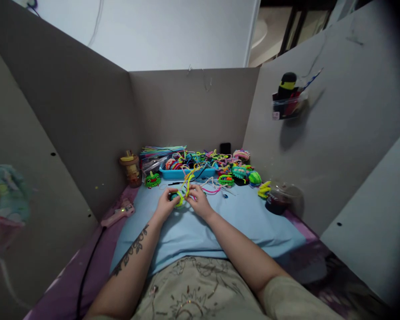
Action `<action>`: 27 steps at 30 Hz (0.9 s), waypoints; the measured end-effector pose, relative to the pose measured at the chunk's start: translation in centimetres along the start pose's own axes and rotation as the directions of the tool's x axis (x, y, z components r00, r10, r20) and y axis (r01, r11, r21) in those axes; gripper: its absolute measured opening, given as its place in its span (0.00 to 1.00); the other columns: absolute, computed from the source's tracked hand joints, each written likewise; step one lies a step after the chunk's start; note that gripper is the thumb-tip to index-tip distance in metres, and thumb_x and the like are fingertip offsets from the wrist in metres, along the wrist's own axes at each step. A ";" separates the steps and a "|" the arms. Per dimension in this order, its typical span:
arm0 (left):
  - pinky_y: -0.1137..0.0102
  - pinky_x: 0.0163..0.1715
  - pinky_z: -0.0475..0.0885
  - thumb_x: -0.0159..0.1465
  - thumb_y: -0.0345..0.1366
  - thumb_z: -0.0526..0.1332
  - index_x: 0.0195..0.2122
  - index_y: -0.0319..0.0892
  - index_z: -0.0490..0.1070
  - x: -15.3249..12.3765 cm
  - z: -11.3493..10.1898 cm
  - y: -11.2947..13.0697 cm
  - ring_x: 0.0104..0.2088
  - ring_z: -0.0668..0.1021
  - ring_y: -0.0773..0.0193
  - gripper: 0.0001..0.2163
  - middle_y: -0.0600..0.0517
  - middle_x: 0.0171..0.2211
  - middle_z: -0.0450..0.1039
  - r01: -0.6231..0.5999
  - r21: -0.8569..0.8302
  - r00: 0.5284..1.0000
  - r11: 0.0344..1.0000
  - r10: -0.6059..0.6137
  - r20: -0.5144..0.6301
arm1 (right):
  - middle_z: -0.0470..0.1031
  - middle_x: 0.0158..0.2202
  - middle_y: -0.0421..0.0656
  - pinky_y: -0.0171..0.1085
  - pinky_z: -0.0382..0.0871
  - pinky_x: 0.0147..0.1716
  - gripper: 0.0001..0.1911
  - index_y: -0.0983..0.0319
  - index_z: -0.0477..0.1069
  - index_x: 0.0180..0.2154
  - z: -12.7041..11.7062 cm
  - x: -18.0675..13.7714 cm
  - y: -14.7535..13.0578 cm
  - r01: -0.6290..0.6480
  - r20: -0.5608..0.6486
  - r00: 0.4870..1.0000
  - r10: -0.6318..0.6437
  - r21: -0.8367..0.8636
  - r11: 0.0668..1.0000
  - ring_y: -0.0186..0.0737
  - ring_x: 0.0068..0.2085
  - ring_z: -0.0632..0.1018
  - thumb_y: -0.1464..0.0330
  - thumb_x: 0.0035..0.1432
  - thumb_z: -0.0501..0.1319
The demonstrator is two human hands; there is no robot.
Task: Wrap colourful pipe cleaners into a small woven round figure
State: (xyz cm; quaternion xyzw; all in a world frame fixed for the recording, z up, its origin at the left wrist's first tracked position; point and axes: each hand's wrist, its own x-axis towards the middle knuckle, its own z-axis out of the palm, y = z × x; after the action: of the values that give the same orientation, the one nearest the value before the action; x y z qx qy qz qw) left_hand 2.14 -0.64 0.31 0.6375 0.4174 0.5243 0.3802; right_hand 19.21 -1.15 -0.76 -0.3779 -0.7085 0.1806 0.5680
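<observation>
As I look out through the head camera, a pink corded device [118, 214] with a small light showing lies at the left, on the purple edge of the worktop [66, 284]. Right of it, farther off, I have a lidded tumbler [131, 171] and then a small green fuzzy figure [152, 179]. My left hand [167, 202] comes next, its grip closed on the left side of a yellow-green fuzzy piece [180, 200], which I have at mid-scene above the light-blue cloth [240, 226]. Beyond it, a blue tray [190, 173] brims with tangled colored strands. My right hand [200, 202] meets the piece from the right, its grip pinched together on the yellow strands rising there. Farther right sit a green fuzzy ball [254, 178] and a dark container [276, 203], while a clear holder [288, 108] hangs on the right panel [353, 133].
</observation>
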 end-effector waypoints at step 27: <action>0.63 0.48 0.68 0.56 0.36 0.62 0.49 0.41 0.65 -0.5 0.2 0.1 0.46 0.74 0.58 0.19 0.46 0.44 0.71 -0.218 0.023 0.958 0.976 0.210 0.196 | 0.71 0.46 0.49 0.48 0.66 0.51 0.12 0.62 0.76 0.25 -0.3 0.4 1.9 -0.275 0.129 0.958 0.255 0.175 0.945 0.48 0.51 0.74 0.59 0.46 0.69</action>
State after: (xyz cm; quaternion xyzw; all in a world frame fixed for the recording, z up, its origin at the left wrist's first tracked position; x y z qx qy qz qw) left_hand 2.33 -1.17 0.15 0.7349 0.3187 0.4888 0.3455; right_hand 20.08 0.31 -1.74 -0.4036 -0.6595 0.3420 0.5342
